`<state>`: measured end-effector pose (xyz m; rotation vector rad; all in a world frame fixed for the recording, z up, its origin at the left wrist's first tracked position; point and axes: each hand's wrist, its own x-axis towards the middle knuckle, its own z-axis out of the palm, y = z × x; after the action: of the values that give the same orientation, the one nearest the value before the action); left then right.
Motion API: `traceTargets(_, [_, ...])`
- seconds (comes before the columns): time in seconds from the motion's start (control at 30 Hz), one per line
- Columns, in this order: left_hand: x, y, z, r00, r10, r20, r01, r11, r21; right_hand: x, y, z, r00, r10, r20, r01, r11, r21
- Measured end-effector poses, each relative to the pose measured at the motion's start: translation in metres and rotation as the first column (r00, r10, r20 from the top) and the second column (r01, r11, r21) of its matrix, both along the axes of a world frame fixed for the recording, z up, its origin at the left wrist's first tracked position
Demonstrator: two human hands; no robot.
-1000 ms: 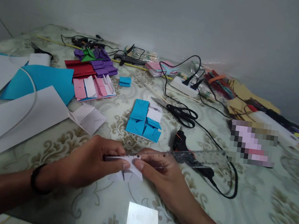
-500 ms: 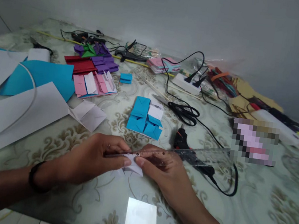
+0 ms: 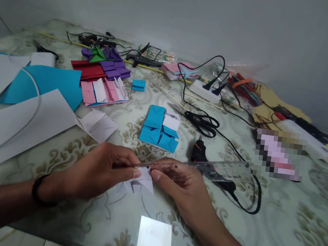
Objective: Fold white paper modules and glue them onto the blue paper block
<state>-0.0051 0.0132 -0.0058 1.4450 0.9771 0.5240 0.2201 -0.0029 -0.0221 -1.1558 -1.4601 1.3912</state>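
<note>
My left hand (image 3: pixel 100 171), with a black band on the wrist, pinches the left side of a small folded white paper (image 3: pixel 143 181). A clear ruler (image 3: pixel 218 171) lies along the paper's upper edge and reaches out to the right. My right hand (image 3: pixel 179 181) grips the ruler and the paper's right side, thumb in front and fingers behind the ruler. Just beyond the hands lies a blue and white folded paper piece (image 3: pixel 160 130). A white paper rectangle (image 3: pixel 154 243) is at the table's near edge.
Black scissors (image 3: pixel 202 122) and a glue gun (image 3: pixel 199 150) with its cable lie right of centre. Large white and blue sheets (image 3: pixel 45 81) cover the left. Folded coloured papers (image 3: pixel 113 68), a white power strip (image 3: pixel 205 91) and a blurred-out object (image 3: pixel 279 156) are farther off.
The folded white paper and the ruler have shifted slightly left between my hands. More of the paper shows below the ruler. Both hands keep their hold.
</note>
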Motion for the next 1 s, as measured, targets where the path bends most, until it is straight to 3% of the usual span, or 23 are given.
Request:
traceTargets(0.27, [0.002,0.003,-0.013,0.999,-0.033,-0.002,0.033,0.999,-0.031,0.000,0.000,-0.004,1.000,-0.023,0.009,0.023,0.999,-0.037])
traceTargets(0.73, [0.000,0.000,0.000,0.999,0.018,-0.048,-0.020,0.999,-0.033,0.000,0.002,0.000,0.994,0.056,0.092,-0.050,0.996,-0.068])
traceTargets(1.0, [0.002,0.001,-0.008,0.999,0.013,-0.044,-0.014,1.000,-0.007,0.001,0.003,-0.003,0.997,0.007,0.071,-0.002,0.998,-0.071])
